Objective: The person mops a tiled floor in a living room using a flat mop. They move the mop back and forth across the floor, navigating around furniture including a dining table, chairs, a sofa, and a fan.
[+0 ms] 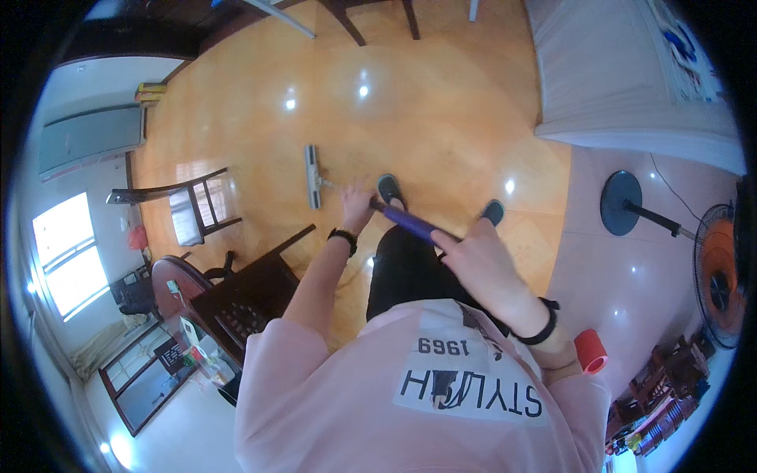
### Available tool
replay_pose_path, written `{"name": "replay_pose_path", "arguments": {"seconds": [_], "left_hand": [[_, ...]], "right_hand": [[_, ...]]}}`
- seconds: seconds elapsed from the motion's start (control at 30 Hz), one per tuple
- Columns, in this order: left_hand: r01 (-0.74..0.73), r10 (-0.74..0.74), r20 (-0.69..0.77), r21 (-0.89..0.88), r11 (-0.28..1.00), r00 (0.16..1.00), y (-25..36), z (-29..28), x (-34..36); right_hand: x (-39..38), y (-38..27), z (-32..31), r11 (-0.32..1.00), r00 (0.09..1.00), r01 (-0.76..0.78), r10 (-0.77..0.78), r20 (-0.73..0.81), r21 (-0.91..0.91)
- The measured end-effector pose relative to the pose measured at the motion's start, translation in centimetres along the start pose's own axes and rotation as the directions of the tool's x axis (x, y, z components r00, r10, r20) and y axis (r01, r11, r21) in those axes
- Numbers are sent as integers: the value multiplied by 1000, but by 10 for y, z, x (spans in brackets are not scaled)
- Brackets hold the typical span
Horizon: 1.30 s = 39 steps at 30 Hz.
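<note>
A flat mop with a purple handle grip (pixel 410 224) slants across in front of me. Its long, flat grey mop head (pixel 313 176) lies on the tiled floor, ahead and to the left. My right hand (pixel 477 256) is closed round the upper end of the purple grip. Lower down the pole, just past the grip's dark end, my left hand (pixel 357 205) is closed on it; its fingers are slightly blurred. The hand hides part of the pole between the grip and the head. Both wrists wear dark bands.
Orange floor tiles (pixel 441 118) surround my dark shoes (pixel 390 189). Dark wooden chairs (pixel 206 206) stand at the left, beside a round table (pixel 183 285). White cloth (pixel 615 87) hangs at far right. A standing fan (pixel 719 272) and its round base (pixel 621 202) are at right, near a red stool-like object (pixel 591 351).
</note>
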<state>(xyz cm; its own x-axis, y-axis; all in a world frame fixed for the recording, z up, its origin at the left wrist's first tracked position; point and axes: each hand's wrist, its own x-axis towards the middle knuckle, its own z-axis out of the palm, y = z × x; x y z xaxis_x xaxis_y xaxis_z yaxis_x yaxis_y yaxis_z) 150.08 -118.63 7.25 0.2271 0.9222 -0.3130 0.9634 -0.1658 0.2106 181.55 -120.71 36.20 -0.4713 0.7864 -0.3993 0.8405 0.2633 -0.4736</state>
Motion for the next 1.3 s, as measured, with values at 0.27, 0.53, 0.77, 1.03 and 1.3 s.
{"name": "replay_pose_path", "arguments": {"seconds": [0.27,0.53,0.77,1.03,1.3], "left_hand": [[-638,634,226,-65,768,740,283,23,56],[-643,932,295,-676,361,213,457,38,57],[-643,903,382,-646,412,194,427,0,78],[-581,834,311,-606,544,456,268,-34,195],[-529,494,417,-36,848,763,50,-65,319]], "right_hand": [[-225,154,-61,833,873,-480,483,63,275],[-357,140,-99,488,538,-817,837,101,308],[-325,136,-117,526,613,-719,788,58,453],[-160,161,-119,646,780,-530,625,17,549],[86,140,-61,724,920,-235,380,-91,648]]}}
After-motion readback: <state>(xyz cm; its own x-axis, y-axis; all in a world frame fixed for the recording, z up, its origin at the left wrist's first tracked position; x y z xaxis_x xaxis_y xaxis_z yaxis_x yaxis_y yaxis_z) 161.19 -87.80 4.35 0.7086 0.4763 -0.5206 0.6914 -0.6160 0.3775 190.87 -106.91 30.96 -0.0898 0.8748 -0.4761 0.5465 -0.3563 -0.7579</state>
